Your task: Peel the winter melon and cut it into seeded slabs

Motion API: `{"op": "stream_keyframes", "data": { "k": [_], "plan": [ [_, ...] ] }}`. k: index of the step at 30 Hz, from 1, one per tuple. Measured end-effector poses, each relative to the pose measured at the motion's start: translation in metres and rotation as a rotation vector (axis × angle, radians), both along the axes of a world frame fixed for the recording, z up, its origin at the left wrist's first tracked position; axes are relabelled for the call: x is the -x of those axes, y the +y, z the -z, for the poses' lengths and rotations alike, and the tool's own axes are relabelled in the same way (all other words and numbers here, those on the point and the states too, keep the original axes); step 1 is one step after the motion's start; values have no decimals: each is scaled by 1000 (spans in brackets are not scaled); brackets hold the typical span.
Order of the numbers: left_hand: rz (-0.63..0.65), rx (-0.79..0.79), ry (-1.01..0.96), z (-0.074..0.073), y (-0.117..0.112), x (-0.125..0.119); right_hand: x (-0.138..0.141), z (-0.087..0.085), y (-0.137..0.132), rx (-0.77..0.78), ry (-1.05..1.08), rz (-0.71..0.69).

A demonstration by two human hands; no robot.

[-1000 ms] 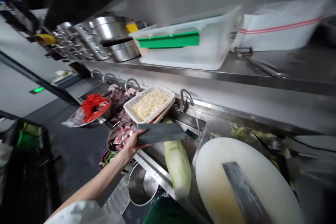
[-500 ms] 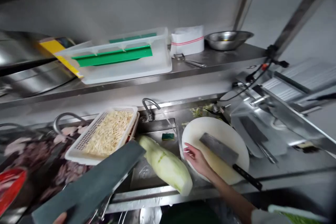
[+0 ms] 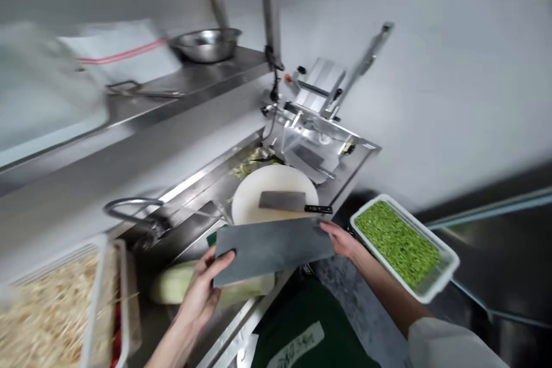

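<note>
- Slab: grey, flat, rectangular; held in the air between both hands, long side running left to right, right end slightly higher.
- Placed above the counter's front edge, just in front of the board and over the right end of the gourd.
- Left hand: clasped on the slab's left end, fingers curled onto the top face, palm below the edge; wrist bent, bare forearm coming up from the bottom of the view.
- Right hand: gripping the slab's right end, fingertips at the far corner; forearm bare, running back to a white sleeve at lower right.
- Board: round, white, on the counter beyond the slab; cleaver lying flat on it, black handle pointing right.
- Gourd: pale green, lying in the sink, partly hidden by the slab and the left hand.
- Apron: dark green, directly below the slab.
- Tray: white, filled with chopped green bits, just right of the right hand; support not visible.
- Tap: curved, left of the board.
- Basket: at lower left, holding pale sprouts, blurred.
- Slicer: behind the board, against the wall.
- Bowl: steel, on the shelf above the sink.
</note>
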State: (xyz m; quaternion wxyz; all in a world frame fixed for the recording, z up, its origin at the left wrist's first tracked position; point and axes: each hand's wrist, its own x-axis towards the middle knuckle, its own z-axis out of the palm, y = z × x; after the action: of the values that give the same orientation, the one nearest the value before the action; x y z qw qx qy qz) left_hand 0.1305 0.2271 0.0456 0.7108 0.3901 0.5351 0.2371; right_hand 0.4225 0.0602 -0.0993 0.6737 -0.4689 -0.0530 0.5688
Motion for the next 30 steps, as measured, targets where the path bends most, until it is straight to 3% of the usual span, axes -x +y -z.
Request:
{"op": "stream_keyframes", "data": {
  "k": [2,4,8,10,12,16,21,25,30],
  "plan": [
    [156,-27,-33,14,3,-49,-10,7,-48,136,-3,148],
    [260,-12,-75,31,2,-99,-16,10,-92,243,-14,386],
    [535,195,-155,58,-9,-192,-34,6,-165,430,-17,846],
    [674,152,-175,67,-14,-222,-53,1,-189,471,-70,993],
    [750,55,-180,74,-14,-238,-81,-1,-205,484,-137,1092],
    [696,7,-103,92,5,-227,-158,19,-209,475,-210,1250],
    [429,-69,122,120,20,-173,-268,70,-179,493,-364,1339],
    [280,-33,197,128,2,-138,-339,103,-127,459,-342,1404],
    [184,-36,288,119,-19,-124,-397,133,-45,424,-224,1427]
  ]
}}
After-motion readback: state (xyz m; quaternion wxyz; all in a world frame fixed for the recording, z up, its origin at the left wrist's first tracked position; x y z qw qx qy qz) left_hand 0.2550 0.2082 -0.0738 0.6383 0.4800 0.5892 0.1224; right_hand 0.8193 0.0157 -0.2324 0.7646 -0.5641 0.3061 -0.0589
